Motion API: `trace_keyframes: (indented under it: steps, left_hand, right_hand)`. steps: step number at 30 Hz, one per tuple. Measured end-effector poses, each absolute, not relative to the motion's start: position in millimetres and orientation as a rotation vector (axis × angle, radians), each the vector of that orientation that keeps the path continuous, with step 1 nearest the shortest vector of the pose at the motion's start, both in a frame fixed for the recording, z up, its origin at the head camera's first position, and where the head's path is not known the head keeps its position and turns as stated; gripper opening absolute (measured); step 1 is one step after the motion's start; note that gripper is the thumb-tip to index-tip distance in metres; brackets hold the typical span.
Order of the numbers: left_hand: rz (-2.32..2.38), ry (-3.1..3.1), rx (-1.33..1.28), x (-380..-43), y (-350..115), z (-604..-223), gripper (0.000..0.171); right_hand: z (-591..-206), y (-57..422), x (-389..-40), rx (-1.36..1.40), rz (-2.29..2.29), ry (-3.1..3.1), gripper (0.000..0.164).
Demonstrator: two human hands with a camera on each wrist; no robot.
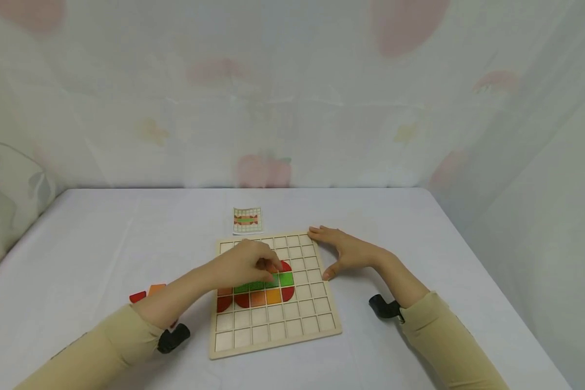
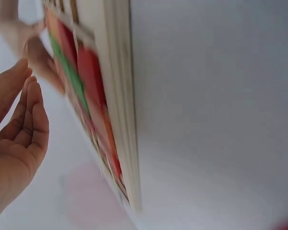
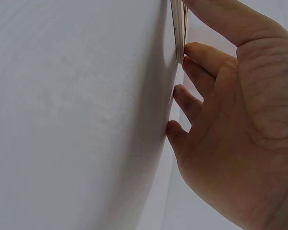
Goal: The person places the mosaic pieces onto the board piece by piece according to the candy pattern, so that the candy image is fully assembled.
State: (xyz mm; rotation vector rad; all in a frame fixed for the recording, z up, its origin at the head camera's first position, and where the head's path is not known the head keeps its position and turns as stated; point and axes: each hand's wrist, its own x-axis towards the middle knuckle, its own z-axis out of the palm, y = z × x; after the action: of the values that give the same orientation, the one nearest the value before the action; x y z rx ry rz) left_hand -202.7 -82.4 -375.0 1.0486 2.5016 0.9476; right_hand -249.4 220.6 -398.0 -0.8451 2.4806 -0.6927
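Note:
A pale wooden grid board (image 1: pixel 306 325) lies on the table, with green squares (image 1: pixel 286 279), orange squares (image 1: pixel 258 298) and rounded red pieces (image 1: pixel 287 294) set in its cells. Over the pattern hovers my left hand (image 1: pixel 246 262), its bent fingers and thumb close above the green row. In the left wrist view its thumb and fingertips nearly meet, and no piece shows between them; the hand hides part of the pattern. My right hand (image 1: pixel 353 252) spreads along the board's right side, thumb at the edge and fingers by the far corner (image 3: pixel 180 56).
A small pattern card (image 1: pixel 247 220) lies behind the board, printed with a similar red, orange and green design. Loose pieces, a red one (image 1: pixel 137 297) and an orange one (image 1: pixel 156 288), lie left of the board, partly behind the left forearm. A white cloth wall (image 1: pixel 322 135) rises at the back.

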Motion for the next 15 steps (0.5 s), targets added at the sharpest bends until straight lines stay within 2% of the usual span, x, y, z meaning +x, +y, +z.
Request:
trace_keyframes:
  steps: [15]
  left_hand:
    - [0.841,2.554,0.687,-223,-187,-359,0.019]
  right_hand:
    - [-401,223,-251,-0.835,-0.687,2.486,0.107]
